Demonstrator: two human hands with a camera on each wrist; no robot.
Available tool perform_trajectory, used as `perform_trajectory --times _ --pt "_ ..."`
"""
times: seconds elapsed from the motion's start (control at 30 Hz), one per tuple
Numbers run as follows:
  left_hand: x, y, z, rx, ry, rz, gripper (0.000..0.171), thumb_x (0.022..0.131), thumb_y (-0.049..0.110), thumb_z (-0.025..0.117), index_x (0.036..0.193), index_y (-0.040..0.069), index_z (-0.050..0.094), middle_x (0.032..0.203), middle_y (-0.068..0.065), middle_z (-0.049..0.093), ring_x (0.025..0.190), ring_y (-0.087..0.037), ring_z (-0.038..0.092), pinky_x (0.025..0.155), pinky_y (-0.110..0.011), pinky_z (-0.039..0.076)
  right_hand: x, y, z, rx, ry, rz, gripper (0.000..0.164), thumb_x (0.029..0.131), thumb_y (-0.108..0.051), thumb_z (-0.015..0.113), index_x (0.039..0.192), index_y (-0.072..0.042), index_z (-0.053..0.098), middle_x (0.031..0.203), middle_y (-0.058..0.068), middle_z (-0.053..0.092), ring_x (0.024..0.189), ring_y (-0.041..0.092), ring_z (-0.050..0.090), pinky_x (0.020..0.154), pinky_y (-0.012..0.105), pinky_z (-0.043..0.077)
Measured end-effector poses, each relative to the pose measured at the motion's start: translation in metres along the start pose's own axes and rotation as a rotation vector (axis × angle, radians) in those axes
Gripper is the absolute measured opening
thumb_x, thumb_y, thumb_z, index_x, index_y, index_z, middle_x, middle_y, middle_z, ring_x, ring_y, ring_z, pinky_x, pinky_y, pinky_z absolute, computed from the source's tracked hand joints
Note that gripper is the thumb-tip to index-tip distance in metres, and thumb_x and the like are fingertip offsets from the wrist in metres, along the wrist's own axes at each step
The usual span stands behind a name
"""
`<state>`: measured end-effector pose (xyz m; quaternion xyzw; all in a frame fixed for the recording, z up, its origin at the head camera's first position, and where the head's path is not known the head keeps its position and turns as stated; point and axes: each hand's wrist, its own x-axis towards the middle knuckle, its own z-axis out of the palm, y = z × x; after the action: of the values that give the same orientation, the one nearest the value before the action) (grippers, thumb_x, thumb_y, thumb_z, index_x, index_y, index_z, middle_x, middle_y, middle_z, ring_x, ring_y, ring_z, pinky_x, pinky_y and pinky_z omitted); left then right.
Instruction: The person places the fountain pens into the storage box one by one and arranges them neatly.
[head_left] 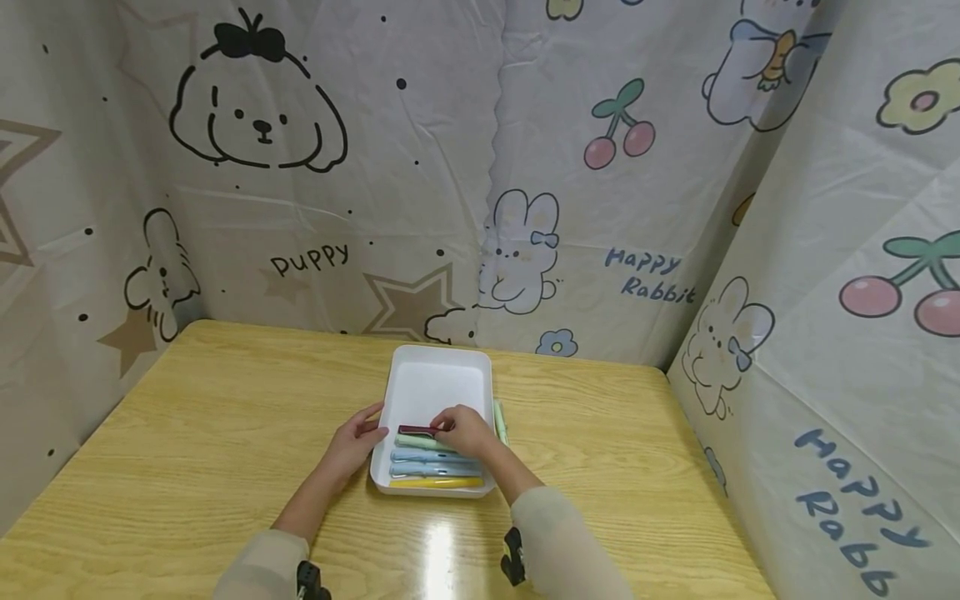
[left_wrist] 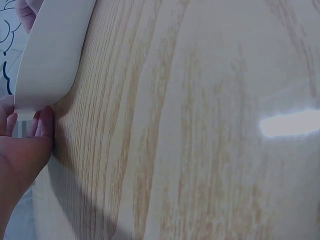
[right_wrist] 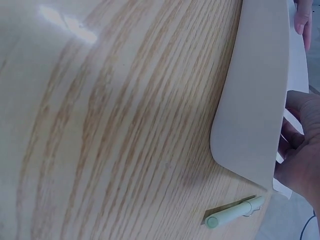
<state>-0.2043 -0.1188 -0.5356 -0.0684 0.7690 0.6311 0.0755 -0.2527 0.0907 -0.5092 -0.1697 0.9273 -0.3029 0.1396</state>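
Observation:
A white tray stands on the table. My left hand grips its left wall, with the thumb at the rim. Inside the tray, my right hand pinches the right end of a dark red pen. Nearer to me, a light green pen, light blue pens and a yellow pen lie side by side across the tray. Outside its right wall lies another light green pen. In the right wrist view, the tray wall hides the right fingertips and the dark red pen.
The wood-grain table reaches out on both sides of the tray. Patterned cloth hangs behind the table and along its left and right sides. Light glares off the tabletop near its front.

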Motion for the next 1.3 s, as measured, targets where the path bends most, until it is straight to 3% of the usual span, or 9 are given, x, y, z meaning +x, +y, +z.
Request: perform_trajectory --times 0.83,1.1,1.3 --pt "0.002 -0.003 0.0 -0.027 0.0 0.003 0.05 0.095 0.015 0.053 0.143 0.013 0.038 0.134 -0.026 0.047 0.122 -0.034 0.048 0.102 -0.044 0.042 -0.004 -0.007 -0.005 -0.061 -0.007 -0.019 0.016 0.084 -0.014 0.064 0.098 -0.015 0.073 0.086 -0.001 0.061 0.078 0.01 0.051 0.069 0.027 0.043" --pt "-0.003 -0.002 0.0 -0.019 0.017 0.058 0.051 0.093 0.023 0.058 0.14 0.012 0.043 0.128 -0.028 0.05 0.115 -0.034 0.053 0.096 -0.042 0.047 -0.003 -0.006 -0.009 -0.052 0.001 -0.033 0.016 0.087 -0.02 0.062 0.098 -0.013 0.072 0.095 0.004 0.063 0.085 0.014 0.055 0.075 0.03 0.047" --pt "-0.002 0.001 -0.001 -0.037 -0.004 0.006 0.05 0.095 0.014 0.053 0.143 0.012 0.038 0.134 -0.027 0.047 0.123 -0.036 0.047 0.104 -0.047 0.04 -0.004 -0.005 -0.013 -0.019 0.03 -0.039 0.02 0.088 -0.025 0.063 0.099 -0.011 0.071 0.094 0.006 0.063 0.085 0.016 0.056 0.072 0.028 0.047"
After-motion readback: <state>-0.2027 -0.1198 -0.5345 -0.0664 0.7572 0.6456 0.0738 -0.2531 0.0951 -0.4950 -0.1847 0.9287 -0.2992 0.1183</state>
